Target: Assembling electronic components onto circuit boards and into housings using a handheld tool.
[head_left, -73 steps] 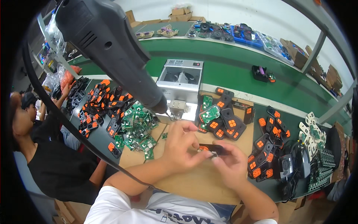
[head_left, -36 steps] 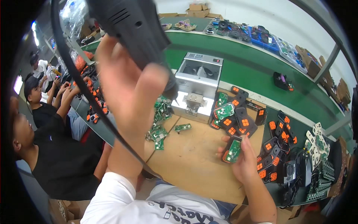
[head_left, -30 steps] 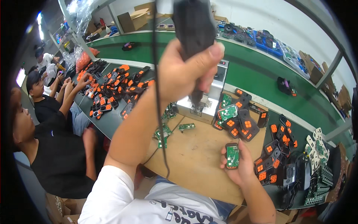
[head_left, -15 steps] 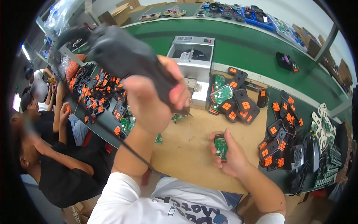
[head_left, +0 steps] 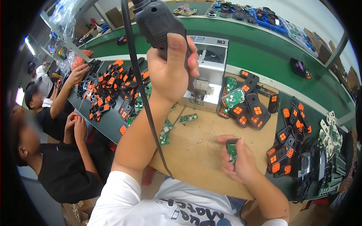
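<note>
My left hand [head_left: 167, 77] is wrapped round a black electric screwdriver [head_left: 160, 28], whose cord hangs down past my forearm. The driver's lower end reaches the front of a silver screw feeder [head_left: 215, 92]; its bit is hard to make out there. Over the brown work board [head_left: 196, 150], my right hand [head_left: 244, 162] grips a small black remote-control housing [head_left: 232, 141] with a green circuit board [head_left: 232, 151] inside. Between the hands, a loose green circuit board [head_left: 188, 118] lies on the work board.
Black housings with orange buttons [head_left: 256, 109] are heaped right of the feeder, and more housings [head_left: 284, 150] lie further right. Another pile [head_left: 113, 81] covers the left bench. Co-workers [head_left: 60, 169] sit at the left. A green conveyor belt [head_left: 260, 56] runs behind.
My left hand has swung the screwdriver rightward and away from me, to the screw feeder. The right hand still holds the housing, slightly shifted in view. A co-worker's hand has reached into the left pile.
</note>
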Action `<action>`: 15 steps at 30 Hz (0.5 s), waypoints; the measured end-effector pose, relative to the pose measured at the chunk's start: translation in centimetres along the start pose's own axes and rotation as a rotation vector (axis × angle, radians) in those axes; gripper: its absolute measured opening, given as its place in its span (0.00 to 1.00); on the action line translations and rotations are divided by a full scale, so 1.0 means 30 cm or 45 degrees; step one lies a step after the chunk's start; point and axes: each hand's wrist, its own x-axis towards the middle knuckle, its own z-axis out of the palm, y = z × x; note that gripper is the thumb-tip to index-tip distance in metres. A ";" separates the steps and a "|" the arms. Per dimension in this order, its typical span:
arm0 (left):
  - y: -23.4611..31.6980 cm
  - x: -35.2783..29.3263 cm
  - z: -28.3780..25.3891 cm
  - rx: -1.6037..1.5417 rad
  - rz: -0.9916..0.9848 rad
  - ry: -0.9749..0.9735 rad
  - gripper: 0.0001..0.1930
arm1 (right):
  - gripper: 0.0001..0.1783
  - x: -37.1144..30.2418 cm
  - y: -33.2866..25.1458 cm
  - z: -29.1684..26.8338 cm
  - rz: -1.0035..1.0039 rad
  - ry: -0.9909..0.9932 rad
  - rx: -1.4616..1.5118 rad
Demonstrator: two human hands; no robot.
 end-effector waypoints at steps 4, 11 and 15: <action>0.005 0.004 0.008 0.028 0.000 -0.013 0.36 | 0.30 0.012 0.005 -0.017 -0.072 0.007 -0.004; -0.001 0.002 0.014 -0.119 0.010 -0.009 0.29 | 0.33 0.020 0.019 -0.031 -0.160 -0.038 0.318; 0.020 -0.028 0.005 -0.159 -0.063 0.005 0.30 | 0.35 0.012 -0.004 -0.024 -0.086 0.009 0.427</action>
